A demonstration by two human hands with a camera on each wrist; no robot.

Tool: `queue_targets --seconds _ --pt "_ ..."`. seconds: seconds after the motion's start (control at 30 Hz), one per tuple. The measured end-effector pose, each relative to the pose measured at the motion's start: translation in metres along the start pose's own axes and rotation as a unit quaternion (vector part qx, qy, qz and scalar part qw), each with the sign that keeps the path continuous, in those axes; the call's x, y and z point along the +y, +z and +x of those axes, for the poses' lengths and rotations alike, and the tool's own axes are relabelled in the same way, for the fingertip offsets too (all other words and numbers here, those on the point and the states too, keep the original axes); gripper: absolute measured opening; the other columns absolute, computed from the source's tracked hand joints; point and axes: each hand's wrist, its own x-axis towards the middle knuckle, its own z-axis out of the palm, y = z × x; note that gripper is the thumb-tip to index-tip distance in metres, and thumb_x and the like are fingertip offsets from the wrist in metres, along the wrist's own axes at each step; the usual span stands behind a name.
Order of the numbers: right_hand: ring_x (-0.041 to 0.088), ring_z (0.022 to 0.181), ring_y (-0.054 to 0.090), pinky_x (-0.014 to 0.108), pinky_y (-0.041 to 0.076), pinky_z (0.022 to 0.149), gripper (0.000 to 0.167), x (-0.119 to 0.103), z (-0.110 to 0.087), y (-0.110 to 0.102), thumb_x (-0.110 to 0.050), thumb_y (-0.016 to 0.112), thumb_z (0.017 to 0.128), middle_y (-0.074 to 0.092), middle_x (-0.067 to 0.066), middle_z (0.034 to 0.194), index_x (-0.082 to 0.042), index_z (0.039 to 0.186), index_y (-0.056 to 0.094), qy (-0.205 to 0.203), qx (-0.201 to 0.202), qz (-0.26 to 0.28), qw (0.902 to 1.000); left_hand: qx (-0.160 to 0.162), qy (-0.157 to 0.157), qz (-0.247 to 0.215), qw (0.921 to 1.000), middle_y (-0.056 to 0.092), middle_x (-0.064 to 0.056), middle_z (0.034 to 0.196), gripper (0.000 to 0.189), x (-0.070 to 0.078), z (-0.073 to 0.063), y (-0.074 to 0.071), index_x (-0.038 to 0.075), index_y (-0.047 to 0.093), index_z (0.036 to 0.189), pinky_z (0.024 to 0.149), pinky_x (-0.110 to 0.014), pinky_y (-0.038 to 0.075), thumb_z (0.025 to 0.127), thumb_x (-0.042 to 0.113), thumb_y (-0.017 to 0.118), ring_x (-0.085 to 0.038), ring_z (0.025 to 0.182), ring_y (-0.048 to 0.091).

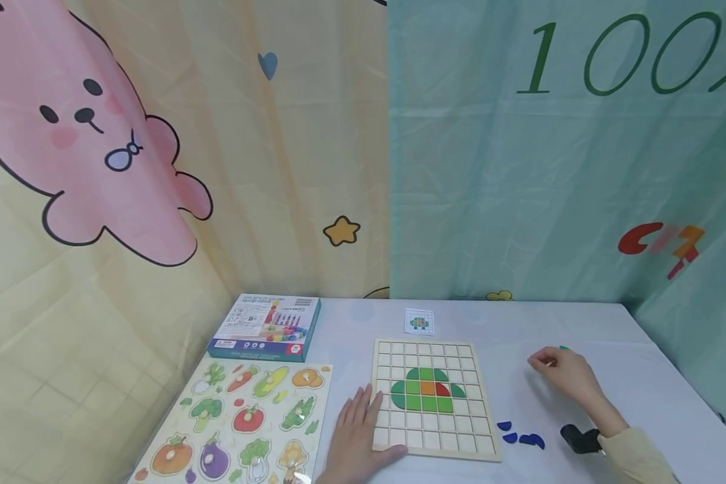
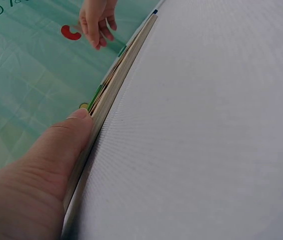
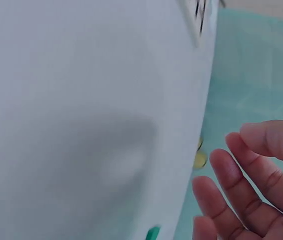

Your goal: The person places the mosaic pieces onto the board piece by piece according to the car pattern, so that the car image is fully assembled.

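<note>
My left hand (image 1: 355,437) rests at the near left corner of a wooden grid board (image 1: 487,423), its fingers along the left edge. In the left wrist view, the thumb (image 2: 56,145) presses on the board's edge. Green tiles (image 1: 413,403), an orange square tile (image 1: 427,388) and a red quarter-round tile (image 1: 441,389) form a rounded shape on the grid. My right hand (image 1: 571,376) hovers right of the board, fingers loosely bent, with nothing visible between them. A small green piece (image 3: 152,233) lies on the table beyond it, mostly hidden behind the hand in the head view.
Several blue rounded pieces (image 1: 532,440) lie right of the board. A small pattern card (image 1: 419,322) sits behind it. To the left are a vegetable puzzle board (image 1: 224,417) and a flat box (image 1: 266,326). Curtains (image 1: 508,202) hang behind the white table (image 1: 351,329).
</note>
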Motion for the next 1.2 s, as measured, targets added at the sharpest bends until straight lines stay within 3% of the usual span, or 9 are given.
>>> queue_targets --seconds 0.27,0.5,0.6,0.73,0.97,1.2 --pt "0.041 0.086 0.058 0.048 0.052 0.067 0.031 0.046 0.022 -0.018 -0.014 0.062 0.090 0.062 0.029 0.099 0.013 0.105 0.062 0.011 0.008 0.009 0.9999 0.000 0.002 0.001 1.0000 0.027 -0.014 0.152 0.101 -0.002 0.000 0.002 0.007 0.036 0.146 0.111 -0.048 0.019 0.077 0.080 0.044 -0.031 0.140 0.019" --pt "0.052 0.099 0.049 0.056 0.047 0.080 0.043 0.068 0.033 -0.024 -0.012 0.061 0.089 0.049 0.040 0.111 0.021 0.114 0.050 0.076 -0.022 0.000 0.9969 0.004 0.003 0.002 1.0000 0.027 -0.013 0.152 0.101 -0.002 0.000 0.008 0.008 0.036 0.146 0.111 -0.047 0.017 0.077 0.081 0.042 -0.030 0.140 0.019" --pt "0.054 0.102 0.046 0.059 0.044 0.084 0.047 0.076 0.034 -0.023 -0.012 0.061 0.088 0.048 0.041 0.111 0.023 0.114 0.047 0.090 -0.028 -0.010 0.9955 0.005 0.005 0.006 1.0000 0.028 -0.013 0.152 0.101 -0.001 -0.001 0.009 0.008 0.035 0.146 0.111 -0.047 0.018 0.077 0.081 0.040 -0.029 0.140 0.020" --pt "0.055 0.102 0.046 0.060 0.041 0.085 0.043 0.082 0.033 -0.020 -0.011 0.063 0.086 0.052 0.039 0.107 0.023 0.110 0.051 0.077 -0.011 -0.030 0.9965 0.013 0.010 0.010 0.9998 0.028 -0.013 0.152 0.100 -0.001 -0.002 0.010 0.008 0.035 0.146 0.111 -0.045 0.015 0.077 0.081 0.040 -0.029 0.140 0.020" --pt "0.050 0.090 0.053 0.057 0.046 0.076 0.031 0.077 0.029 -0.019 -0.006 0.065 0.084 0.058 0.034 0.093 0.019 0.101 0.058 0.059 0.010 -0.053 0.9968 0.020 0.015 0.018 0.9995 0.028 -0.013 0.152 0.099 -0.002 -0.001 0.009 0.008 0.036 0.146 0.112 -0.036 0.006 0.078 0.080 0.040 -0.029 0.140 0.020" --pt "0.047 0.086 0.054 0.054 0.048 0.073 0.029 0.074 0.026 -0.018 -0.003 0.066 0.083 0.058 0.031 0.088 0.020 0.099 0.057 0.074 0.005 -0.053 0.9958 0.014 0.011 0.011 0.9998 0.028 -0.014 0.152 0.100 -0.002 -0.001 0.005 0.008 0.036 0.146 0.110 -0.047 0.020 0.077 0.080 0.042 -0.031 0.140 0.020"
